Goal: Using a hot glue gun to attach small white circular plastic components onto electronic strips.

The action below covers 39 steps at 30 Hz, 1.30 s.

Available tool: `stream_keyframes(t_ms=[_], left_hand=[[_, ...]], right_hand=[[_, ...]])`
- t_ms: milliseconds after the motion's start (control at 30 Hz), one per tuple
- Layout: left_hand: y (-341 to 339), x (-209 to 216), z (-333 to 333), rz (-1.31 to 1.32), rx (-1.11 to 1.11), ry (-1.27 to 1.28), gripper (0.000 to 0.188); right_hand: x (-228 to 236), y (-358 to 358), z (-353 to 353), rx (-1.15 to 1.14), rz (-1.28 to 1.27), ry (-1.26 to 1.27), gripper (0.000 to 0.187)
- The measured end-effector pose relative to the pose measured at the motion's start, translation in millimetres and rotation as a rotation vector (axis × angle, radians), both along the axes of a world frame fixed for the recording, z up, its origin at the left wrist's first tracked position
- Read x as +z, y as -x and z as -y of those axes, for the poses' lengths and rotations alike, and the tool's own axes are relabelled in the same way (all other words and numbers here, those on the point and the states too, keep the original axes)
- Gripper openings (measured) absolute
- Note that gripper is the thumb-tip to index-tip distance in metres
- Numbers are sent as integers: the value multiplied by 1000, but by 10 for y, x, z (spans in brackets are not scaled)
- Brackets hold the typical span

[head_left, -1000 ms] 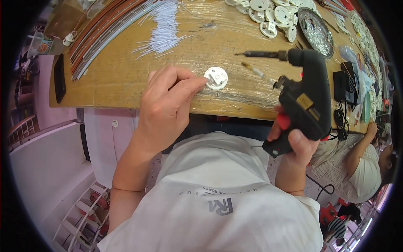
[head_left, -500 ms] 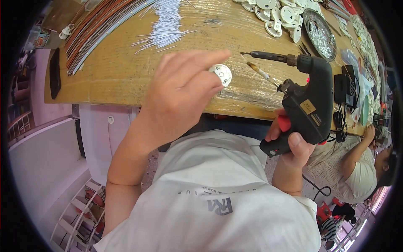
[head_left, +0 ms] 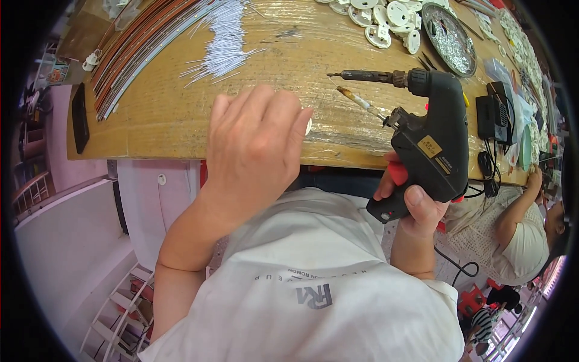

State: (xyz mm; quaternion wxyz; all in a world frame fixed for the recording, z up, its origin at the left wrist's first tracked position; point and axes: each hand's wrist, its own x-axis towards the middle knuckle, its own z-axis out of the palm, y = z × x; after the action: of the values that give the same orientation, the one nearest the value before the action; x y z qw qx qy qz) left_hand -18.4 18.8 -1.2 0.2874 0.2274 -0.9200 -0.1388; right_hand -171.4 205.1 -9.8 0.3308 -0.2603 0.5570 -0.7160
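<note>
My left hand (head_left: 256,148) is over the front of the table with its back up and fingers curled. A sliver of a small white round disc (head_left: 309,127) shows beside its thumb; the hand hides the rest, and the fingers look closed on it. In my right hand (head_left: 416,208) is a black soldering gun (head_left: 431,145) with a red trigger, gripped by its handle. The gun's dark tip (head_left: 338,75) points left above the table, and a thin feed tube (head_left: 362,101) with a browned end runs below it.
Thin white wires (head_left: 223,51) lie in a pile beyond my left hand, near long brown and grey strips (head_left: 145,51). White round parts (head_left: 377,33) and a dark oval tray (head_left: 435,39) are at the far right. A black adapter (head_left: 491,117) lies beyond the gun. A co-worker (head_left: 512,235) sits at right.
My left hand's fingers have curled in from an extended index finger, and the hand now covers most of the disc. My view has shifted slightly; the soldering gun stays in my right hand.
</note>
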Motion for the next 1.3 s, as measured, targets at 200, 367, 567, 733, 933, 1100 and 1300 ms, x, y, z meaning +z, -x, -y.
stream_keyframes(t_ms=[200, 367, 567, 733, 933, 1100, 1300], left_hand=[[-172, 25, 37, -134, 15, -346, 11], [-321, 13, 137, -210, -44, -362, 9], [-410, -7, 200, -153, -60, -224, 15], [-406, 55, 254, -1, -36, -62, 11], [-293, 43, 128, -95, 13, -273, 9], [-261, -23, 70, -87, -58, -144, 7], [-272, -30, 33, -84, -71, -163, 6]], right_hand=[[-1, -17, -15, -11, -2, -8, 59], [1, 7, -27, 33, 14, -36, 60], [33, -23, 4, -10, -6, -69, 57], [38, -23, 23, -24, -32, -64, 54], [112, -78, 99, -9, -68, -116, 60], [338, -281, 306, 81, 113, -184, 62], [288, -318, 579, 258, 103, -144, 51]])
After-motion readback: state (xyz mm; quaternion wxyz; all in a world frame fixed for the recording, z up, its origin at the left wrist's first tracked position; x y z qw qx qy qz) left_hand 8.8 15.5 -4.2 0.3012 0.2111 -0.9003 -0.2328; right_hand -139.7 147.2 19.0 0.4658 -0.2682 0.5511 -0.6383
